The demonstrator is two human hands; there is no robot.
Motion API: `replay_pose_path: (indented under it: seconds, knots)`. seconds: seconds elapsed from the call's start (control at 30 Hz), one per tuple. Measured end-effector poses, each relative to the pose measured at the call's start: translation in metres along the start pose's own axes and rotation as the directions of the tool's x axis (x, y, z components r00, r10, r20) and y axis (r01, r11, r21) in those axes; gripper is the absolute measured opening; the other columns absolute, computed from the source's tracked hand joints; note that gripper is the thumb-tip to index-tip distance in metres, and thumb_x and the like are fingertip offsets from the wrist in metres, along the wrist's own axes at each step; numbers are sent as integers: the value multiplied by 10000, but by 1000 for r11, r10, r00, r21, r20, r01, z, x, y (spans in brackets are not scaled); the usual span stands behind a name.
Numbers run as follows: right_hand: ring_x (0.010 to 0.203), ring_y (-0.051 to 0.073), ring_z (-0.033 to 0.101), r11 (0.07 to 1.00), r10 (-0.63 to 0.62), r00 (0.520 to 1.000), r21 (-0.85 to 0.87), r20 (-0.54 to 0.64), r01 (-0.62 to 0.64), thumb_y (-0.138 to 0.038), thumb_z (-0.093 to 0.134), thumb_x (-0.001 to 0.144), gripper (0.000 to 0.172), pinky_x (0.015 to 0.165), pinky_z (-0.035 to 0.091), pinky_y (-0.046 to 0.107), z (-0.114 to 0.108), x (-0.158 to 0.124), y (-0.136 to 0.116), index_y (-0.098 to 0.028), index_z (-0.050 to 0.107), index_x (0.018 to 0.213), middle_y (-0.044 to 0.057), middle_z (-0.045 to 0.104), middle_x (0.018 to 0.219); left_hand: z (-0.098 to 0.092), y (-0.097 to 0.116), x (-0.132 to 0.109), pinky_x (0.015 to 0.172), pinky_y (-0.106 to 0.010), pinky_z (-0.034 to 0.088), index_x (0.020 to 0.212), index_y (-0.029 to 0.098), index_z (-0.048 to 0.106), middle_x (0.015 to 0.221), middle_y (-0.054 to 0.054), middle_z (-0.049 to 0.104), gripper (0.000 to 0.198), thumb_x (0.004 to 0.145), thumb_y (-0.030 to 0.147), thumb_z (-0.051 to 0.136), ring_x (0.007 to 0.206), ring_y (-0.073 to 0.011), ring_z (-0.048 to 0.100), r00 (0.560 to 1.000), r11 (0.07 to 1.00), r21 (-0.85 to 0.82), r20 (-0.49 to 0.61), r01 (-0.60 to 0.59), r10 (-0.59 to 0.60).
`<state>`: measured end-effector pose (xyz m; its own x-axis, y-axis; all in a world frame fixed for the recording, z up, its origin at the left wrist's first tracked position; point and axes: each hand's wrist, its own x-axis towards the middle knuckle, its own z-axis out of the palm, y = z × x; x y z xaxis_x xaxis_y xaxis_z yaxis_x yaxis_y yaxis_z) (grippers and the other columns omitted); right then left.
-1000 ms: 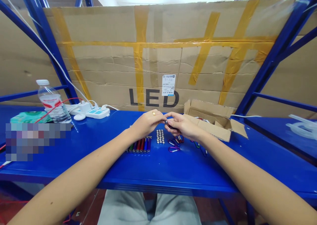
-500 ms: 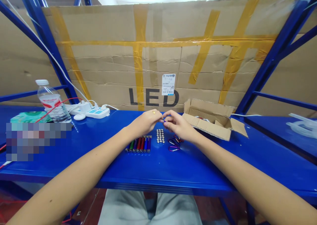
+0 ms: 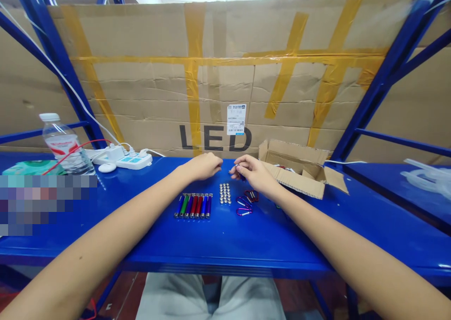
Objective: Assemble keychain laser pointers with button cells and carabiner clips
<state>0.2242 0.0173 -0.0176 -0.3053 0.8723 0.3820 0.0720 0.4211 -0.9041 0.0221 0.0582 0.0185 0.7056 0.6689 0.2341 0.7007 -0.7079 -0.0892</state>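
Note:
Over the back of the blue table, my left hand is closed with its fingers curled down; whatever its fingertips pinch is hidden. Across a small gap, my right hand has its fingers bent round a small dark purple-blue item with a shiny bit, too little exposed to name. Below my left hand lies a row of several slim metal torches in blue, green, red and purple. Silver button cells sit in neat columns between the hands. Several small carabiners, purple, blue and red, lie just below my right hand.
An open cardboard box stands beyond my right forearm with small items inside. At left are a power strip, a water bottle and a green packet. A big cardboard panel closes off the back; clear tubing lies far right.
My hands were together at the fingertips over the button cells and have parted. The left has drawn away to the left; the right keeps the small dark item.

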Motion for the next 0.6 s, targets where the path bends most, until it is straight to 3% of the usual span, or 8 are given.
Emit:
replay_pose_path:
  seconds: [0.13, 0.3, 0.47, 0.6]
  knots:
    - [685, 156, 652, 1000, 5, 998, 10, -62, -5, -348, 644, 824, 228, 664, 512, 333, -11, 5, 4, -203, 497, 921, 24, 686, 800, 17, -2, 29, 672, -318, 451, 821, 143, 688, 776, -116, 676, 163, 823, 131, 525, 716, -227, 641, 987, 998, 47, 152, 38, -45]
    - [687, 160, 657, 999, 24, 996, 29, -85, -21, -364, 670, 804, 265, 657, 515, 333, -16, 7, 6, -197, 505, 928, 27, 688, 802, 20, -1, 46, 701, -305, 449, 916, 154, 685, 884, -112, 686, 144, 806, 154, 593, 799, -228, 639, 982, 998, -47, 190, 33, -24]
    - [755, 157, 650, 994, 54, 997, 101, -58, -48, -352, 640, 839, 223, 671, 520, 332, -10, 1, -2, -204, 506, 938, 55, 684, 921, 8, -22, 31, 722, -278, 431, 1080, 148, 649, 1003, -120, 696, 248, 869, 212, 536, 888, -211, 625, 995, 992, -97, 70, 77, -70]
    - [752, 150, 632, 989, 85, 996, 120, -6, -84, -368, 602, 874, 199, 618, 517, 310, -5, -4, -9, -215, 490, 934, 64, 674, 972, -6, -49, -3, 694, -263, 415, 946, 171, 691, 942, -88, 715, 195, 821, 186, 542, 824, -187, 623, 980, 988, -49, 140, 147, -139]
